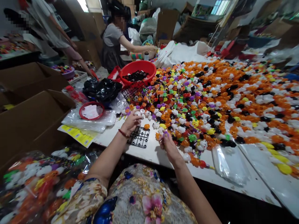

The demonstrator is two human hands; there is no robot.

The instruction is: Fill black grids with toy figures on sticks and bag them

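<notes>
My left hand (131,123), a beaded bracelet at its wrist, is closed on a small white plastic figure (138,114) above the far left corner of a black grid rack (139,142). An orange pumpkin piece (146,126) sits at the rack's far right corner. To the right of the rack, my right hand (168,145) pinches a small purple piece (165,133) between its fingertips. An orange figure (158,136) shows at the left side of those fingers; whether they hold it too, I cannot tell.
A broad heap of small plastic figures (210,90) covers the table (154,155). Behind the rack stand a red basin (137,67) with black racks and a small red tray (92,111). Clear bags (230,165) lie right, cardboard boxes (30,121) left. A co-worker (114,37) reaches across the far side.
</notes>
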